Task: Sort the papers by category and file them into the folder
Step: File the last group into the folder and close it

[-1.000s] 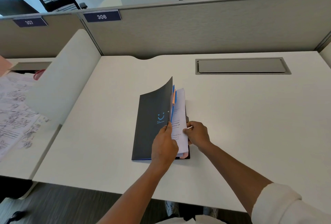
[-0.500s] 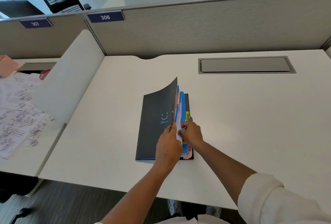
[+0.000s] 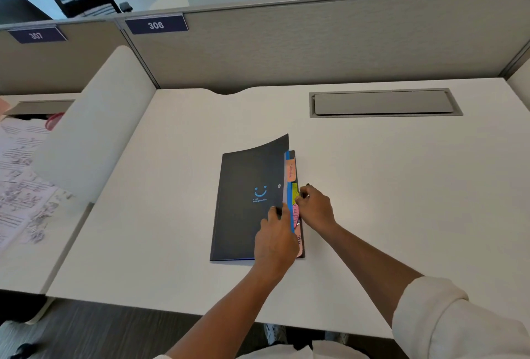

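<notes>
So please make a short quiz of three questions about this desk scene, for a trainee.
1. True or false: the dark folder lies fully closed and flat.
2. Which hand holds the folder's front cover: A the left hand, B the right hand?
3. What number is on the sign right behind this desk?

Key: 1 false, the cover is lifted at its right edge; 2 A; 3 306.

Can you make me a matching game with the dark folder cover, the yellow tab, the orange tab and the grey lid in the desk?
Things:
1. dark folder cover with a blue smiley
2. yellow index tab
3. orange index tab
4. grey rectangular desk lid

Places:
A. far right of the desk
B. nearest the folder's top
C. at the right hand's fingertips
D. lifted by the left hand

Pairs: 1-D, 2-C, 3-B, 4-A
</notes>
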`<action>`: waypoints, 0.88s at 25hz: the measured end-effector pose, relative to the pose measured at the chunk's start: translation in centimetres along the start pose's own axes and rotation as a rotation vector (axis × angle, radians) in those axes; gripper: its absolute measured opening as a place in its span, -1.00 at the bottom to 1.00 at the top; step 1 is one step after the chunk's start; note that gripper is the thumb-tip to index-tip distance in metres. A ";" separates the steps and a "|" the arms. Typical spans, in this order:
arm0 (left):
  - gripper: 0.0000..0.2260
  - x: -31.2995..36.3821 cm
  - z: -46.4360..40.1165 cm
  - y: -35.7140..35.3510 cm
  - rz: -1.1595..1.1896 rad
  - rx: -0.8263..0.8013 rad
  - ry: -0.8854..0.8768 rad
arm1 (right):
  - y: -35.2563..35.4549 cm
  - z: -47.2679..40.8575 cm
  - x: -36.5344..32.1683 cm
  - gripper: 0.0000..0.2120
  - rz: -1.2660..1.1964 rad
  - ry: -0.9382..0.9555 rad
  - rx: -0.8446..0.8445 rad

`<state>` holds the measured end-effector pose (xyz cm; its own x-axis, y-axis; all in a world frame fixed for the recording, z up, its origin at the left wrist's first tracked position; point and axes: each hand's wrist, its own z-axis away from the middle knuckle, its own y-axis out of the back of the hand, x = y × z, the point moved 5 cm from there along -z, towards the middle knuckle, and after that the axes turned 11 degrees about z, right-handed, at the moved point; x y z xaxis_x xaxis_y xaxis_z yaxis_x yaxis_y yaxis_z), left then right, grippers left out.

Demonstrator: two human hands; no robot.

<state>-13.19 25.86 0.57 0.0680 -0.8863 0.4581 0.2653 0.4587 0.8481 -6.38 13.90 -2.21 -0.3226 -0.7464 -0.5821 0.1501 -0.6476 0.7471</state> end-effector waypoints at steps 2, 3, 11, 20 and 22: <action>-0.38 0.1 -0.3 -1.3 -0.057 -0.066 -0.014 | 0.2 -0.2 0.7 -0.82 -0.013 -0.012 0.010; -0.42 0.3 -0.5 -1.6 -0.072 -0.090 -0.029 | 0.2 -0.4 1.0 -0.81 -0.022 -0.019 0.019; -0.64 -1.6 -4.3 1.2 0.021 -0.046 -0.201 | 1.7 -0.5 2.1 -0.81 -0.062 -0.009 0.098; -0.01 -6.1 -7.9 -0.7 -0.225 -0.382 -0.063 | 1.7 0.1 1.7 -0.79 -0.032 0.078 0.181; 0.03 -6.0 -7.9 -1.0 -0.222 -0.426 -0.043 | 0.9 0.2 1.4 -0.80 0.021 0.124 0.168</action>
<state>-6.28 30.18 -5.10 -0.0720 -0.9524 0.2964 0.6401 0.1838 0.7460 -6.84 12.29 -2.26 -0.2019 -0.7797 -0.5927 -0.0060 -0.6042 0.7968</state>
